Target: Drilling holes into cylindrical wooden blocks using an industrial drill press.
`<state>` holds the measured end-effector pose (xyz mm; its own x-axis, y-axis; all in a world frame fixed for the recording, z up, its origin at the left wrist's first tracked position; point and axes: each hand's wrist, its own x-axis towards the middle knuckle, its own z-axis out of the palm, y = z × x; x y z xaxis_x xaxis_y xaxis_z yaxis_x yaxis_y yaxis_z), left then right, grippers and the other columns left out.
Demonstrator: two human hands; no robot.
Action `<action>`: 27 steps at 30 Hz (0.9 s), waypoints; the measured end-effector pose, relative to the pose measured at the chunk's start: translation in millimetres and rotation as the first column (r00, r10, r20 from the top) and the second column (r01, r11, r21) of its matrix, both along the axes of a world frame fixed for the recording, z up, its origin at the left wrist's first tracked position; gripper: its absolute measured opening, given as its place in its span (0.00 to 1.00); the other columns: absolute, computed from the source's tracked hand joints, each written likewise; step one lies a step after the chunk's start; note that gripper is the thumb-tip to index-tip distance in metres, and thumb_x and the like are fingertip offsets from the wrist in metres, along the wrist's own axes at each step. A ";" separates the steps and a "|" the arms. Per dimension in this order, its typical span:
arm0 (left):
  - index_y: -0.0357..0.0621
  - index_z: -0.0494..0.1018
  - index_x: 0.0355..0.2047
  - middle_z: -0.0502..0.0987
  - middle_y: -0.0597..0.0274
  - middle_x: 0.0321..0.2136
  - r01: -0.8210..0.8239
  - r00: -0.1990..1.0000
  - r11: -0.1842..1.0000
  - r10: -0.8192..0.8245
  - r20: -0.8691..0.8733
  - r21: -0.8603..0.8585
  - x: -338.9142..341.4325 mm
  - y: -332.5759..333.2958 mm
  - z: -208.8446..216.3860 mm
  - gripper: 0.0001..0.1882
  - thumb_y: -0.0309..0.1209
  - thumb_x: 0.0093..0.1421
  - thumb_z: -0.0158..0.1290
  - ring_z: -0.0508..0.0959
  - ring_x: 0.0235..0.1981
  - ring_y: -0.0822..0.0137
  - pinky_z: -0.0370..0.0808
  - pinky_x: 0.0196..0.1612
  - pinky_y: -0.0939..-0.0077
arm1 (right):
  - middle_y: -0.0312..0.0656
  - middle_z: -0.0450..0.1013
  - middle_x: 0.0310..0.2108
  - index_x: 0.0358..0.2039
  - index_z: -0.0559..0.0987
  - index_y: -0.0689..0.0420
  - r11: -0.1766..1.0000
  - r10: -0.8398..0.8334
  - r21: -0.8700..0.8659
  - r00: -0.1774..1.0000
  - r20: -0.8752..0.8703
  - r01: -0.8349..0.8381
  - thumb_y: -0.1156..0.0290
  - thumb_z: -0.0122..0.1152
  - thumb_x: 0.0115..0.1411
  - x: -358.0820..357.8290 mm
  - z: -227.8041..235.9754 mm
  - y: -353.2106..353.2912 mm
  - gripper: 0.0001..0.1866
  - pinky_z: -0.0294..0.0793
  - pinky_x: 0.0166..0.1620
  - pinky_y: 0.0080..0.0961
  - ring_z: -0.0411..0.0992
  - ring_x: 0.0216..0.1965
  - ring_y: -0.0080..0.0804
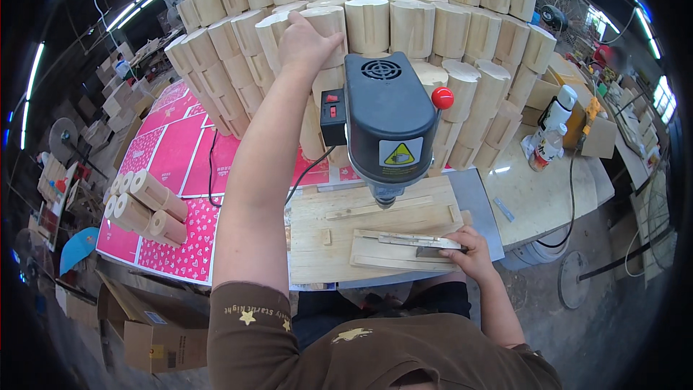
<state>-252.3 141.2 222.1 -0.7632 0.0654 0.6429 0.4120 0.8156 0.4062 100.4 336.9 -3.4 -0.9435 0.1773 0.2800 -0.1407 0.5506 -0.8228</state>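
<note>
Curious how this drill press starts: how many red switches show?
2: the upper red switch and lower red switch on the black box at the drill press's left; others may be hidden.

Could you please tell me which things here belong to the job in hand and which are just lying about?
Likely in use: wooden blocks at left hand; wooden strip in right hand; drill press.

Apparently lying about: open cardboard box; bottle; fan.

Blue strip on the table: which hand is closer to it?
Right. The right hand is left of the blue strip and closer to the body; the left hand is farther away, at the stacked wooden blocks.
</note>
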 end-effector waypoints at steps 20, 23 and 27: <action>0.30 0.69 0.48 0.77 0.53 0.40 0.235 0.650 0.543 -0.705 0.285 0.806 203.7 -160.6 -136.8 0.22 0.32 0.55 0.57 0.76 0.39 0.71 0.72 0.43 0.78 | 0.47 0.72 0.33 0.36 0.77 0.60 0.920 0.096 0.387 0.993 -0.070 -0.061 0.76 0.65 0.43 -27.0 0.8 14.6 0.16 0.67 0.43 0.34 0.68 0.37 0.47; 0.30 0.69 0.48 0.77 0.54 0.39 0.240 0.439 0.678 -0.714 0.546 0.694 216.6 -145.6 -166.6 0.25 0.34 0.53 0.59 0.76 0.37 0.71 0.72 0.41 0.79 | 0.46 0.72 0.34 0.38 0.77 0.62 0.969 0.157 0.204 0.986 -0.063 -0.141 0.77 0.63 0.47 -42.4 -6.7 14.8 0.15 0.67 0.44 0.30 0.69 0.37 0.42; 0.30 0.71 0.46 0.78 0.54 0.37 0.269 0.291 0.721 -0.693 0.660 0.638 202.4 -129.5 -203.5 0.27 0.36 0.51 0.62 0.76 0.37 0.72 0.72 0.39 0.81 | 0.38 0.71 0.37 0.39 0.76 0.61 0.970 0.213 0.099 0.971 0.111 -0.224 0.79 0.61 0.51 -51.9 4.0 14.0 0.13 0.65 0.48 0.23 0.68 0.42 0.30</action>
